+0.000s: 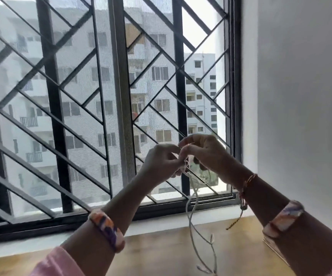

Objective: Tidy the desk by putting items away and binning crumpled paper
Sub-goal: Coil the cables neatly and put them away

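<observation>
Between the two raised hands, in front of the window grille point(109, 108), a thin white cord point(193, 216) is pinched at its upper end. Its long axis runs almost straight down, and the loose forked ends dangle just above the wooden surface point(161, 253). Left hand point(161, 162) and right hand point(205, 154) meet fingertip to fingertip, each curled on the cord, about equally near it. Gathering the slack likely means drawing upward along that vertical line.
</observation>
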`<state>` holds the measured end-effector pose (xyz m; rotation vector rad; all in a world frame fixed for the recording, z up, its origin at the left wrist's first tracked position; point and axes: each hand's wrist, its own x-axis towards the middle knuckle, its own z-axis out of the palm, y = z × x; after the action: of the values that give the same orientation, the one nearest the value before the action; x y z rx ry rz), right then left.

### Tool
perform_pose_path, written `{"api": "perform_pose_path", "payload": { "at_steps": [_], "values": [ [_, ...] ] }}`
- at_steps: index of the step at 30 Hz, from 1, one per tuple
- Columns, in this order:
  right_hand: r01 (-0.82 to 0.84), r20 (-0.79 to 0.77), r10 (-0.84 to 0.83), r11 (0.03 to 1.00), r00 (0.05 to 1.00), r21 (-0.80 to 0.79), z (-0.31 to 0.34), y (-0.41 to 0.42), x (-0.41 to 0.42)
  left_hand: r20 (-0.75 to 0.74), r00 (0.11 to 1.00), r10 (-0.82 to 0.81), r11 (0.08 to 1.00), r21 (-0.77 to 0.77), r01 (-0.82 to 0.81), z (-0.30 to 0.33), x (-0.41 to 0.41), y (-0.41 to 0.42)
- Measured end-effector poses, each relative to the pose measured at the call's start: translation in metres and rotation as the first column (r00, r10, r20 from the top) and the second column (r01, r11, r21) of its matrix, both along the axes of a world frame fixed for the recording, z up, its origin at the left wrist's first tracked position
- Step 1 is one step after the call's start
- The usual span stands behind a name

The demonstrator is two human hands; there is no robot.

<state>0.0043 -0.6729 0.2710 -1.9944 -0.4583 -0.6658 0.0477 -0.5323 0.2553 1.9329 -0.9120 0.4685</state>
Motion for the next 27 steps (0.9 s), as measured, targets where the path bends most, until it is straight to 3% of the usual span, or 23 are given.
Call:
{"api": "perform_pose_path", "payload": {
  "at_steps": [1, 3, 5, 8, 10, 15, 20, 23, 27],
  "values": [
    [0.004, 0.031, -0.003, 0.999, 1.0, -0.031, 0.001, -0.003, 0.0, -0.023, 1.0, 0.021, 1.0, -0.023, -0.021, 0.001, 0.001, 0.002],
    [0.012, 0.056, -0.008, 0.997, 0.998, -0.073, 0.003, -0.009, 0.0, 0.128, 0.977, 0.168, 0.985, 0.03, -0.173, 0.0, 0.006, 0.004],
    [0.009, 0.067, -0.003, 0.997, 0.998, -0.08, 0.004, -0.012, 0.001, 0.355, 0.884, 0.304, 0.925, 0.111, -0.363, -0.002, 0.007, 0.005],
    [0.049, 0.106, -0.042, 0.997, 0.993, -0.063, 0.009, -0.013, 0.003, 0.473, 0.751, 0.461, 0.81, 0.123, -0.574, -0.006, 0.014, 0.008],
    [0.088, 0.142, -0.086, 0.996, 0.986, -0.01, 0.016, -0.019, 0.002, 0.45, 0.711, 0.541, 0.758, 0.106, -0.644, -0.006, 0.022, 0.019],
    [0.201, 0.241, -0.192, 0.979, 0.951, -0.016, 0.026, -0.028, -0.004, 0.379, 0.708, 0.596, 0.746, 0.066, -0.663, 0.001, 0.034, 0.04],
    [0.335, 0.317, -0.403, 0.909, 0.858, 0.25, 0.042, -0.05, 0.0, 0.376, 0.647, 0.664, 0.691, 0.021, -0.722, 0.001, 0.041, 0.065],
    [0.423, 0.301, -0.495, 0.864, 0.815, 0.274, 0.043, -0.064, 0.009, 0.303, 0.684, 0.663, 0.721, -0.015, -0.692, 0.0, 0.055, 0.085],
    [0.503, 0.221, -0.622, 0.756, 0.751, 0.419, 0.043, -0.088, 0.023, 0.106, 0.785, 0.61, 0.792, -0.06, -0.608, 0.006, 0.063, 0.106]
  ]
}}
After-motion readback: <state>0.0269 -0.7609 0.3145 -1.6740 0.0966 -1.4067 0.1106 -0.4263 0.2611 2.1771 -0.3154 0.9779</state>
